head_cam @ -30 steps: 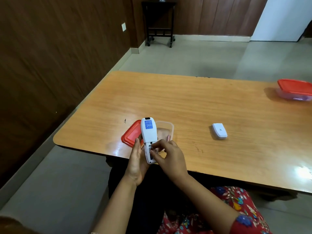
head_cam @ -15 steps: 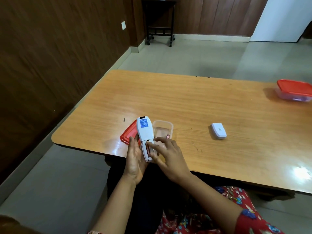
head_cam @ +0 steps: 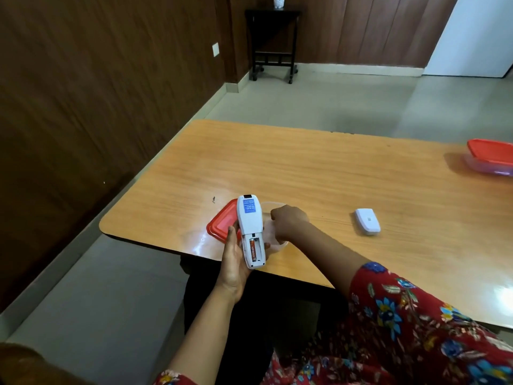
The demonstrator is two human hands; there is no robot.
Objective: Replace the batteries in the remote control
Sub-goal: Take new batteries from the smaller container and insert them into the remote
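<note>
Right hand [head_cam: 288,221], which half a second ago was pressing a battery into the back of the remote, is now reaching away into the small clear plastic tub [head_cam: 273,240] just right of centre in the lower half of the frame; its fingers are curled downward inside the tub, and whether they are pinching anything cannot be told from this angle. Left hand [head_cam: 234,258] is wrapping around the white plastic remote control [head_cam: 251,232], gripping it back-side up over the near edge of the orange wooden table [head_cam: 333,176]. One orange cylindrical battery [head_cam: 253,249] is now sitting in the left slot of the open compartment, while the right slot beside it is showing empty, so the job is looking about half done and the reach is probably for a second cell. The tub's contents are being hidden by the hand. Its red lid [head_cam: 222,224] is lying just left of the remote. A white battery cover [head_cam: 367,225] is resting well apart to the right, and a closed red-lidded container [head_cam: 490,157] is sitting at the right edge, contents unreadable.
</note>
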